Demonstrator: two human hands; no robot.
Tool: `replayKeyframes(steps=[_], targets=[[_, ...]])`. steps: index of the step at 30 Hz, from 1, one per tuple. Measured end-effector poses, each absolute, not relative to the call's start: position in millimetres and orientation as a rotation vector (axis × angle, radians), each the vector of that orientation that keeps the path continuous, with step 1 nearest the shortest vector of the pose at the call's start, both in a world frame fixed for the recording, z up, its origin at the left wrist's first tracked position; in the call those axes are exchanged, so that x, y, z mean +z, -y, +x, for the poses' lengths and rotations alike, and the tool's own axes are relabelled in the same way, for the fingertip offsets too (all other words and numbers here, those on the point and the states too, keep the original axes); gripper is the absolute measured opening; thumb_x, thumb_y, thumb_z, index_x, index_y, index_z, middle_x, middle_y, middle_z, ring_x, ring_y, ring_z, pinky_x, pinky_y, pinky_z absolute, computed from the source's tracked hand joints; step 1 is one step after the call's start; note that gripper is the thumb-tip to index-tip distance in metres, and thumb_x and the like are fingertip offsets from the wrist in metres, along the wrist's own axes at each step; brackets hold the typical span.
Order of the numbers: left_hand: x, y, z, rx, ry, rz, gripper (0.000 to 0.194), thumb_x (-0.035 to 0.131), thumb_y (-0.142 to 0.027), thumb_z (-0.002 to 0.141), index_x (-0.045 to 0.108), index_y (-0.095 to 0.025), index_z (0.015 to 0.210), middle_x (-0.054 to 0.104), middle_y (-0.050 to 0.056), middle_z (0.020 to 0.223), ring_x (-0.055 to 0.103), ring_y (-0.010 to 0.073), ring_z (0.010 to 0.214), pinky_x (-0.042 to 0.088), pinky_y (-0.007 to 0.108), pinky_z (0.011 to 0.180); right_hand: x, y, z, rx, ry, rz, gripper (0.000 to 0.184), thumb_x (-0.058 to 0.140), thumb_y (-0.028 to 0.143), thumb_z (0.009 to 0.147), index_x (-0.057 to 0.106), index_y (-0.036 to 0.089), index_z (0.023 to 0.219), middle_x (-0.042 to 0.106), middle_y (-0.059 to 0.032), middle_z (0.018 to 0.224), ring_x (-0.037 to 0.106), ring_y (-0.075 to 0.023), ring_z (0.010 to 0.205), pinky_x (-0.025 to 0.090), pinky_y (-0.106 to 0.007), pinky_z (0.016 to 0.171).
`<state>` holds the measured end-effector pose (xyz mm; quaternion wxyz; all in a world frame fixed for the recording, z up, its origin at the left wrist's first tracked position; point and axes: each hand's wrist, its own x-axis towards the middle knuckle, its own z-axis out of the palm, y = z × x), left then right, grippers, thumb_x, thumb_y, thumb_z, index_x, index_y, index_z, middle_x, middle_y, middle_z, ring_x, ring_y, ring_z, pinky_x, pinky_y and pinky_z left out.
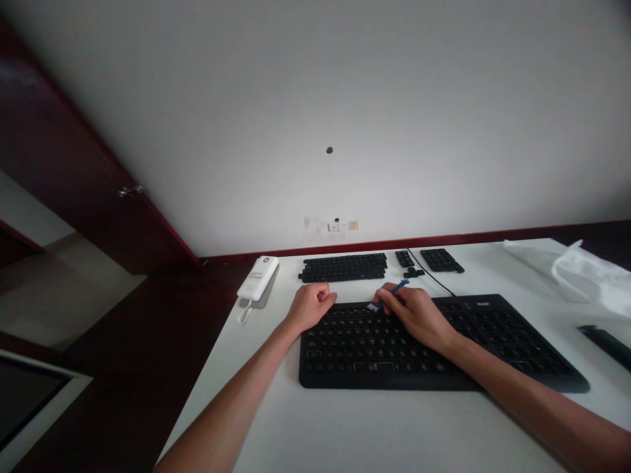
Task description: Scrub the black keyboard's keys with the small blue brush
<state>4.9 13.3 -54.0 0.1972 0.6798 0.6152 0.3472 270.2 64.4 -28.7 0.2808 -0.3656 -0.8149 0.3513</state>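
A black keyboard base [374, 378] lies on the white table, its keycaps off and rows of key sockets showing. My right hand [417, 312] pinches a small blue brush [401, 284], whose pale bristles point down at the top row of sockets. At the keyboard's upper left corner rests my left hand [310, 305], fingers curled into a loose fist with nothing visible in it. Behind the keyboard, the removed keycaps [345, 267] are laid out in rows. Smaller groups hold the navigation keycaps [405, 258], arrow keycaps [413, 272] and number-pad keycaps [440, 260].
A white power bank [258, 277] with a short cable loop lies near the table's left edge. On the right are a crumpled white plastic bag [572, 276] and a long black strip [608, 345]. The keyboard's cable [434, 279] runs back between the keycap groups.
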Motion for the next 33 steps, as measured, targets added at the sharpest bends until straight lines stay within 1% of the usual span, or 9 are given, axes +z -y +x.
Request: replayKeyframes(steps=[5, 13, 19, 33], targets=[[-53.8, -13.2, 5.1, 0.971, -1.729, 1.909, 0.042, 0.054, -0.035, 0.090, 0.027, -0.019, 0.063, 0.028, -0.005, 0.060, 0.030, 0.0102, 0.059, 0.023, 0.026, 0.060, -28.7, -64.6, 270.2, 0.945, 2.181, -0.979, 0.048, 0.042, 0.055, 0.105, 0.067, 0.021, 0.081, 0.062, 0.0006, 0.070, 0.059, -0.0184, 0.067, 0.042, -0.030, 0.069], [-54.0, -13.4, 4.4, 0.961, -1.734, 1.911, 0.041, 0.054, -0.035, 0.091, 0.027, -0.019, 0.064, 0.029, -0.005, 0.060, 0.030, 0.0102, 0.059, 0.023, 0.026, 0.060, -28.3, -64.1, 270.3, 0.944, 2.178, -0.977, 0.049, 0.042, 0.055, 0.105, 0.065, 0.021, 0.078, 0.062, 0.0002, 0.069, 0.058, -0.0184, 0.067, 0.042, -0.030, 0.068], [-53.6, -13.0, 4.9, 0.967, -1.736, 1.914, 0.042, 0.055, -0.035, 0.091, 0.027, -0.019, 0.063, 0.029, -0.005, 0.060, 0.030, 0.0102, 0.059, 0.023, 0.026, 0.060, -29.0, -64.8, 270.5, 0.956, 2.173, -0.986, 0.048, 0.043, 0.056, 0.104, 0.066, 0.021, 0.081, 0.063, 0.0003, 0.069, 0.058, -0.0185, 0.066, 0.042, -0.030, 0.067], [-52.4, -12.3, 5.1, 0.966, -1.733, 1.907, 0.042, 0.054, -0.035, 0.091, 0.027, -0.019, 0.063, 0.029, -0.005, 0.060, 0.030, 0.0104, 0.059, 0.023, 0.027, 0.060, -29.2, -66.0, 269.9, 0.932, 2.180, -0.979, 0.049, 0.042, 0.055, 0.104, 0.065, 0.021, 0.079, 0.063, 0.0001, 0.070, 0.058, -0.0187, 0.067, 0.042, -0.030, 0.068]])
